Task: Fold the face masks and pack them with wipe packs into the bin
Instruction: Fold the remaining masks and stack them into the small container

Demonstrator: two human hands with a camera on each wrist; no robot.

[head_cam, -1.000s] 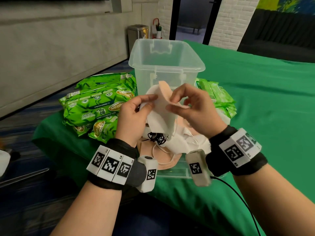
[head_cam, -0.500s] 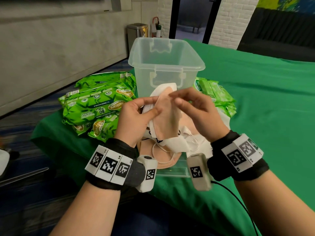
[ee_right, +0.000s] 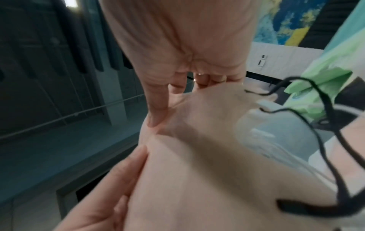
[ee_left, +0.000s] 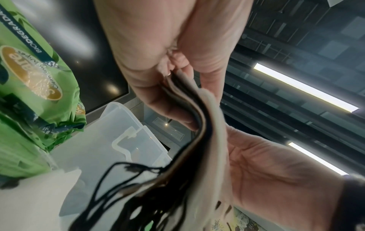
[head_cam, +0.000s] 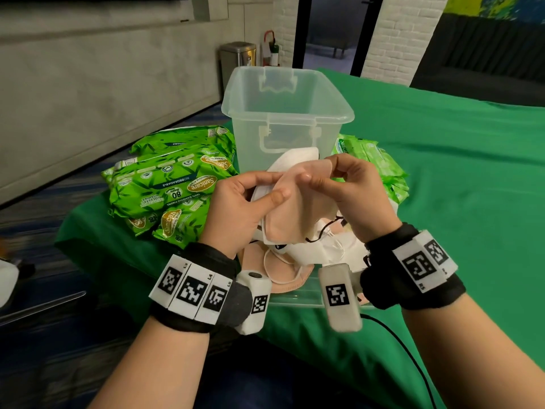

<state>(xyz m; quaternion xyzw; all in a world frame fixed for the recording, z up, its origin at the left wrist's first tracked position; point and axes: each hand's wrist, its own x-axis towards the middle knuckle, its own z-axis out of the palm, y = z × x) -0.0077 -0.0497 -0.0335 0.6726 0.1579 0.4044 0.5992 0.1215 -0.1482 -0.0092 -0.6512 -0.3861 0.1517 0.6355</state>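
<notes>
While a beige face mask (head_cam: 298, 208) is held up between both hands, in front of the near wall of the clear plastic bin (head_cam: 287, 113), a stack of green wipe packs (head_cam: 171, 187) is seen to the left of the fingers, lying on the green-covered bench (head_cam: 457, 178). The left hand (head_cam: 236, 214) is curled round the mask's left edge, with the thumb pressed across its front and the fingers (head_cam: 259, 180) wrapped behind. In the left wrist view the folded layers of the mask are seen edge-on, clamped between thumb and fingers, and black ear loops (ee_left: 138, 187) hang below them. A white mask (head_cam: 298, 156) is seen just behind the beige one. The top right corner of the beige mask is pinched by the right hand (head_cam: 356, 196) between thumb and forefinger, the remaining fingers being curled. Below the fingers of both hands, a loose pile of white and beige masks (head_cam: 312, 252) is spread on the bench, apparently over a clear lid (head_cam: 295, 299). To the right of the fingers, paler green wipe packs (head_cam: 380, 163) are lying beside the bin. The bin stands upright and open, beyond the fingers; whether anything is in it cannot be told.
</notes>
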